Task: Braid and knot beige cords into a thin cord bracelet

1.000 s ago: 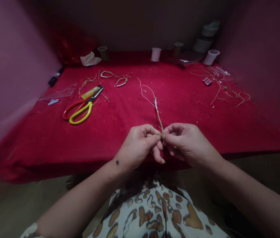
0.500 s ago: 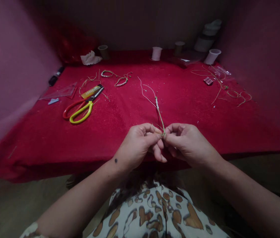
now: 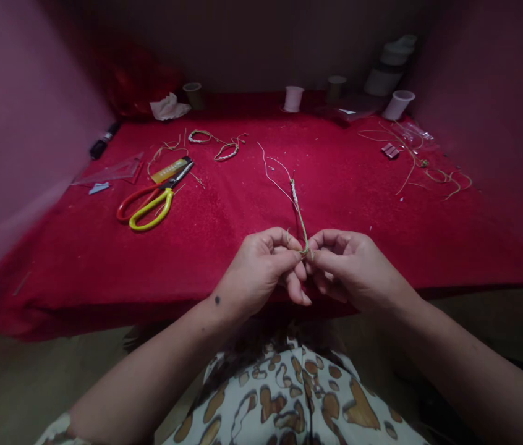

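Observation:
A thin cord bracelet (image 3: pixel 301 221) runs away from me over the red cloth, with a white braided section at its far part and loose thread ends (image 3: pixel 274 179) beside it. Its near end is pinched by both hands at the table's front. My left hand (image 3: pixel 268 262) grips a cord end between thumb and forefinger, its lower fingers loosely curled. Close on the other side, my right hand (image 3: pixel 347 262) pinches cord at the same spot. Fingertips partly hide the greenish cord where the two hands meet.
Left lie scissors (image 3: pixel 153 207) with red and yellow handles, near two finished-looking bracelets (image 3: pixel 227 152). Spools (image 3: pixel 293 99) and a bottle (image 3: pixel 389 65) stand along the back. Loose cords (image 3: pixel 447 178) and a small clip (image 3: pixel 390 150) lie right on the red cloth (image 3: pixel 224 204).
The fingertips have parted slightly, and my right thumb and forefinger have shifted a little right with a cord end. The bracelet lies almost as before.

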`<move>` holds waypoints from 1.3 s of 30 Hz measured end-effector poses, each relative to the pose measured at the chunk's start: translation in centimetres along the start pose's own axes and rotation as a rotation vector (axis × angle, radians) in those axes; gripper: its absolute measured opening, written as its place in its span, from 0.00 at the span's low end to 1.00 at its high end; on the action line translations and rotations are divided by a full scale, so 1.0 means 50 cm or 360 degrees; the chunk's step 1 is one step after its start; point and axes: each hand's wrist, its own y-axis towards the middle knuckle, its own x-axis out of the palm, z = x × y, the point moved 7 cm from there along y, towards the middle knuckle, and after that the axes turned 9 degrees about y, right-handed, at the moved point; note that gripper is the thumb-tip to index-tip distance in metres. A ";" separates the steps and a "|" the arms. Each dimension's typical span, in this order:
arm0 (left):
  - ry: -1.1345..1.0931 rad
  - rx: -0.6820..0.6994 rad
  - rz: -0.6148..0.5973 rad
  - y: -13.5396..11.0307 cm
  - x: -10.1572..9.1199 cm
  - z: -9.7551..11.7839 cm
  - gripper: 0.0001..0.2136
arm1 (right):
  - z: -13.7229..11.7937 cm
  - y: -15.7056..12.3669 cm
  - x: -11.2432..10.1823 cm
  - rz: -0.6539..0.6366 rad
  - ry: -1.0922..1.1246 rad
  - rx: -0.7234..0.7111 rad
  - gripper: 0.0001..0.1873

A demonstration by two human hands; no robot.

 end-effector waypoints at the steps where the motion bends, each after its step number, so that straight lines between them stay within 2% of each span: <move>1: -0.0002 0.0006 -0.0006 0.000 0.001 0.000 0.04 | -0.001 0.000 -0.001 -0.0006 0.0011 -0.0012 0.04; 9: 0.0005 0.0031 0.0015 -0.003 0.000 0.001 0.04 | 0.004 0.003 -0.007 -0.0044 0.0095 0.0012 0.05; 18: 0.0054 0.0024 0.0062 -0.005 0.001 0.004 0.04 | 0.009 0.011 -0.003 -0.0191 0.0191 0.0110 0.03; 25: 0.0092 0.0035 0.0047 -0.005 0.004 0.002 0.05 | 0.011 0.014 0.000 -0.0285 0.0198 0.0147 0.07; 39: 0.0139 0.0069 0.0025 -0.005 0.005 0.001 0.04 | 0.003 0.016 -0.002 -0.0322 0.0163 0.0197 0.07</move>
